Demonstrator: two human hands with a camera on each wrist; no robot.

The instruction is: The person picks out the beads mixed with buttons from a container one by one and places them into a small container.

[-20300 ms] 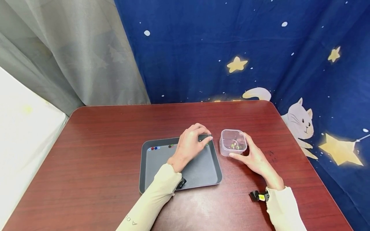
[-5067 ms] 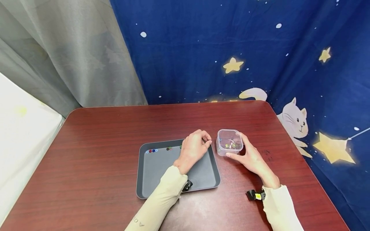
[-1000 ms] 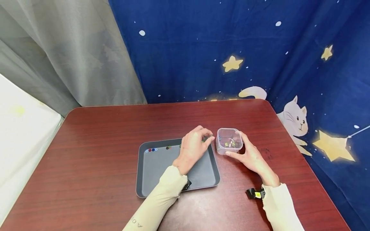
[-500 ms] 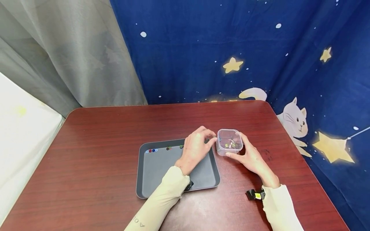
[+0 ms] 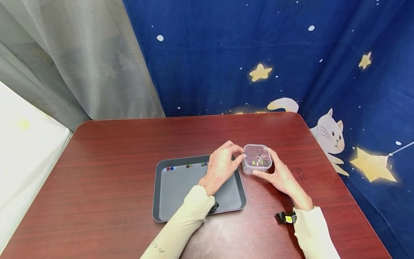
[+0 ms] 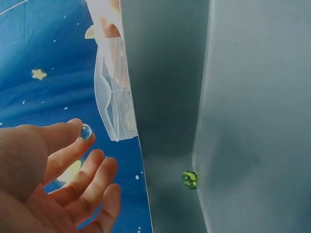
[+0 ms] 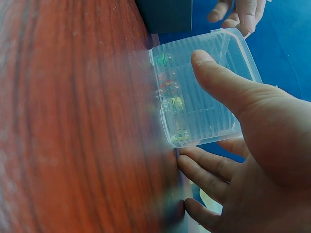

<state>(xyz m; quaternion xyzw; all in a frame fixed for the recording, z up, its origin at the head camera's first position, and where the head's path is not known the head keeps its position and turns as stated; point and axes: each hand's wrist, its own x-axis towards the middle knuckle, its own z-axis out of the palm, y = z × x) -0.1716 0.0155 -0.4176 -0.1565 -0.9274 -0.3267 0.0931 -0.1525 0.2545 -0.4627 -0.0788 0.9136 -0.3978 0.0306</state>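
My left hand [image 5: 221, 165] pinches a clear glass marble [image 6: 85, 132] between thumb and index finger, at the left rim of a clear plastic box [image 5: 249, 169]. Around the box's right side, my right hand [image 5: 284, 178] grips it on the table, thumb in front. Several marbles, including a green one [image 7: 162, 59], lie on the box floor. Left of it stands a dark grey tray [image 5: 181, 198]. Marbles line its far edge: a red one [image 5: 168, 168] among blue ones, then darker and green ones [image 5: 202, 164]. My left hand hides the tray's far right part in the head view.
The reddish-brown wooden table [image 5: 113, 180] extends around tray and box. A blue curtain [image 5: 207, 72] with stars and a grey curtain [image 5: 74, 72] hang behind its far edge. Each wrist wears a black camera, the right one [image 5: 284, 218] close to the tabletop.
Over the last second my left hand has moved right, from the tray's far right corner to the box rim, uncovering more marbles. My right hand and the box have stayed put.
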